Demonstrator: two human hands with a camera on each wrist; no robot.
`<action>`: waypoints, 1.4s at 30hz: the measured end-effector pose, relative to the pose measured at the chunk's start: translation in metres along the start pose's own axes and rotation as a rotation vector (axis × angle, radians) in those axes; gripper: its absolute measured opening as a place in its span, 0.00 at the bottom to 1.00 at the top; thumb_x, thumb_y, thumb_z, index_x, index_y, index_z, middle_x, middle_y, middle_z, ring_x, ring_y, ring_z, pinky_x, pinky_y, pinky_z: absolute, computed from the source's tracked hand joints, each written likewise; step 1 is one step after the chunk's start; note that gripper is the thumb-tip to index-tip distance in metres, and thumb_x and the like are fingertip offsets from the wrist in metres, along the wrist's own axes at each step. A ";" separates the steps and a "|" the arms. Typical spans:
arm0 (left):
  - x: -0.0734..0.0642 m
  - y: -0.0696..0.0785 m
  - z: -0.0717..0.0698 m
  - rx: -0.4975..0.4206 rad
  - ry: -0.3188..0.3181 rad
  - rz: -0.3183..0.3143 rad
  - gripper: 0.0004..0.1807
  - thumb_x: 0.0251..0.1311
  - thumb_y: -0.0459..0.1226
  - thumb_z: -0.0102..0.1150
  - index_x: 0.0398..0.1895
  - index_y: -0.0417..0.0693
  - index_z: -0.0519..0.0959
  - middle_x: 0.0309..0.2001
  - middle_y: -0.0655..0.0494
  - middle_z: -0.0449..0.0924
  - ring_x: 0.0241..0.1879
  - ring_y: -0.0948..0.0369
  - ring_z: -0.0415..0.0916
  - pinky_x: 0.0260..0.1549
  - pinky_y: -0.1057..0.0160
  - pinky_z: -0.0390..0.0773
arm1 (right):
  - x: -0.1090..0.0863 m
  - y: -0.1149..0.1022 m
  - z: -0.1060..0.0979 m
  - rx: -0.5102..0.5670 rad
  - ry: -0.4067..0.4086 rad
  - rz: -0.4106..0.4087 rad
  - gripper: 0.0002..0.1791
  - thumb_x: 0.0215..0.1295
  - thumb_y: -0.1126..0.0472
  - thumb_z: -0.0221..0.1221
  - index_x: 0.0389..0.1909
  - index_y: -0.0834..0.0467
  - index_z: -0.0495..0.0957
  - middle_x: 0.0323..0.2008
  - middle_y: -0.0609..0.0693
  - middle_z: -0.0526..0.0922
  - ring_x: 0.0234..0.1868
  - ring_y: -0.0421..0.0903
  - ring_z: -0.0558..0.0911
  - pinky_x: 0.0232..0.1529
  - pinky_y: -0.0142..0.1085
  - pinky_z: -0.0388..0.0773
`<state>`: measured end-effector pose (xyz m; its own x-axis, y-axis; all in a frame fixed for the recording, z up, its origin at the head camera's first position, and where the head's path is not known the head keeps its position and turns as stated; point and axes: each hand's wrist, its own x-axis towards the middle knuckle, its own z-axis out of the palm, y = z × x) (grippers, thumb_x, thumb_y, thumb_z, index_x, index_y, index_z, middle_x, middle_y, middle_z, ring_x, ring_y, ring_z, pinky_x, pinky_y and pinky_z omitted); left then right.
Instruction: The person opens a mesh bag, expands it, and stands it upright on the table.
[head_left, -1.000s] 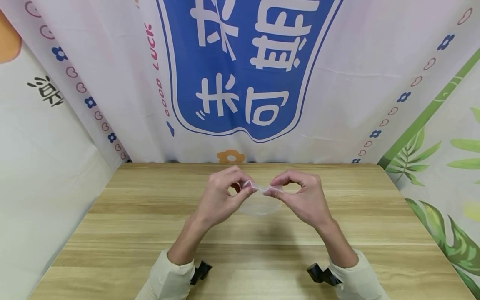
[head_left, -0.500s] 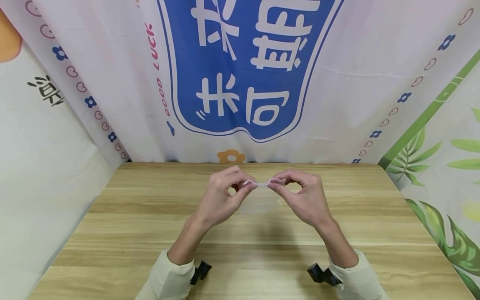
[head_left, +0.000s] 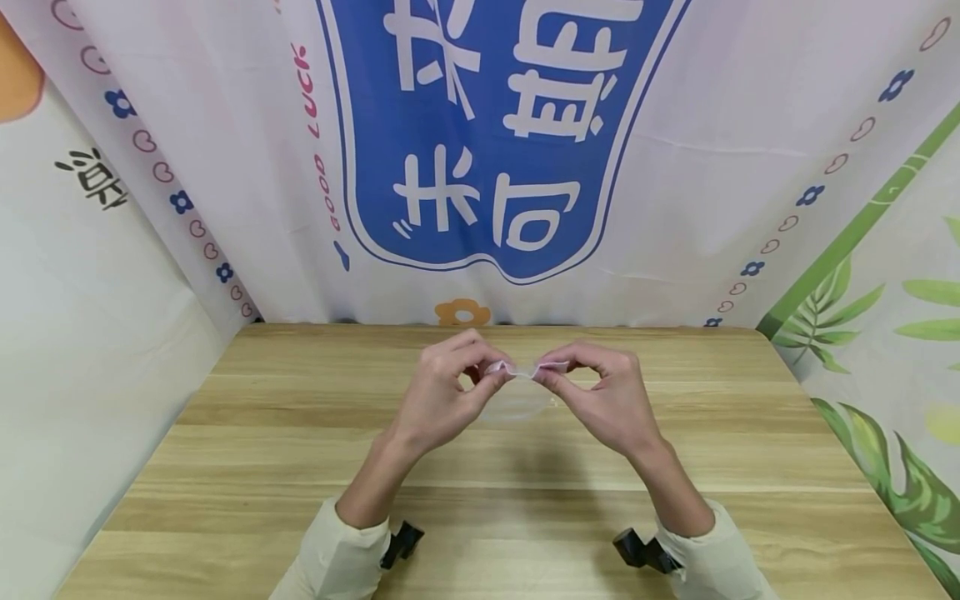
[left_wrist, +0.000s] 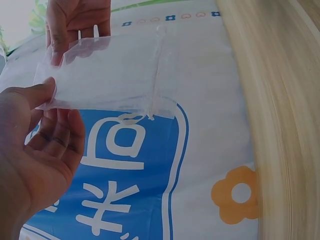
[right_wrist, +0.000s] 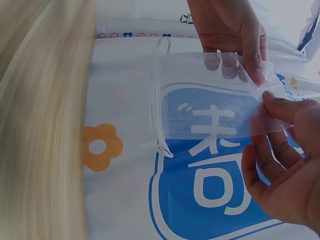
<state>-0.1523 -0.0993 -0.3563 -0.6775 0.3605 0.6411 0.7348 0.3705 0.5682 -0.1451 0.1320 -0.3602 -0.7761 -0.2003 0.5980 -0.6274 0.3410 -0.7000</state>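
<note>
A small sheer white drawstring pouch [head_left: 516, 406] hangs between my two hands above the table. My left hand [head_left: 448, 387] pinches one side of its upper edge between thumb and fingers. The other side of that edge is pinched by my right hand [head_left: 609, 392]. In the left wrist view, the pouch's drawstring [left_wrist: 156, 70] crosses the lower end, away from my fingers, and a small cord loop [left_wrist: 131, 118] sticks out at the side. The right wrist view shows the thin mesh [right_wrist: 207, 100], with the printed backdrop visible through it. Between the hands the upper edge dips slightly.
The wooden table [head_left: 300, 467] lies beneath both hands. Behind it hangs a printed white curtain [head_left: 675, 208] with a blue panel, and cloth walls stand on either side. Black wrist mounts [head_left: 402, 544] show at the sleeves.
The right fingers and thumb have shifted along the pouch's edge and now pinch it nearer the left hand. The edge pulled straight, then sagged slightly again. The left hand stays nearly still.
</note>
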 end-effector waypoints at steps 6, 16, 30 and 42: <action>0.000 -0.001 0.001 -0.001 -0.003 0.009 0.04 0.65 0.26 0.71 0.37 0.41 0.89 0.33 0.54 0.83 0.31 0.65 0.77 0.31 0.70 0.85 | 0.000 0.000 0.002 0.017 -0.011 0.007 0.07 0.60 0.71 0.76 0.35 0.58 0.91 0.34 0.48 0.93 0.34 0.36 0.88 0.39 0.28 0.85; 0.000 0.000 0.002 0.011 -0.016 0.002 0.03 0.65 0.28 0.72 0.38 0.43 0.89 0.32 0.55 0.84 0.31 0.65 0.78 0.31 0.70 0.85 | 0.000 0.001 0.003 -0.014 -0.015 -0.008 0.07 0.61 0.70 0.75 0.37 0.57 0.90 0.33 0.47 0.93 0.34 0.36 0.88 0.39 0.28 0.86; 0.000 -0.001 0.003 0.019 -0.029 0.001 0.03 0.66 0.29 0.73 0.39 0.44 0.90 0.32 0.56 0.84 0.31 0.66 0.78 0.31 0.70 0.85 | 0.000 0.002 0.003 -0.023 -0.023 -0.005 0.06 0.65 0.68 0.74 0.39 0.55 0.91 0.34 0.46 0.92 0.35 0.37 0.88 0.37 0.29 0.85; -0.001 -0.001 0.004 0.020 -0.032 -0.011 0.03 0.64 0.31 0.75 0.36 0.44 0.88 0.32 0.55 0.83 0.31 0.65 0.78 0.31 0.70 0.86 | -0.001 0.003 0.002 -0.019 -0.016 -0.002 0.07 0.62 0.68 0.76 0.38 0.56 0.90 0.34 0.46 0.92 0.35 0.37 0.88 0.39 0.29 0.86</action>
<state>-0.1528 -0.0966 -0.3592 -0.6862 0.3835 0.6181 0.7270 0.3912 0.5644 -0.1460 0.1308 -0.3636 -0.7756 -0.2160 0.5931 -0.6281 0.3579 -0.6910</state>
